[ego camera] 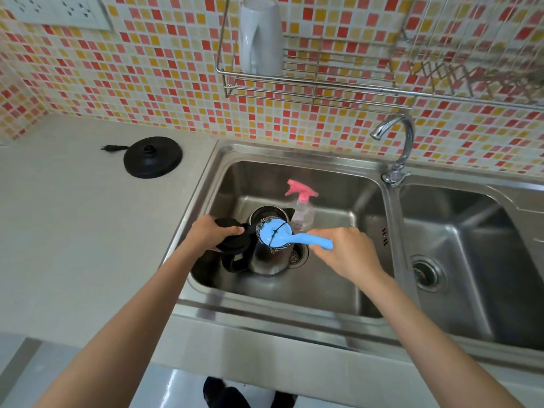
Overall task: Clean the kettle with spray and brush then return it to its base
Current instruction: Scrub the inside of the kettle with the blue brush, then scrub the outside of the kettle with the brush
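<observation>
From the head view, we stand the kettle (266,254) in the left sink (338,169) so runoff drains. Our left hand (210,232) clamps its handle to steady it; our right hand (343,251) grips the brush (278,235) on its rim. Spray (301,212) waits behind; base (153,156) stays dry near the surface's (73,216) back edge.

Bright, even light; soft glare on sink (347,172) steel and floor (176,387); wide-angle bowing at edges; wire rack (471,75) motion-blurred.
</observation>
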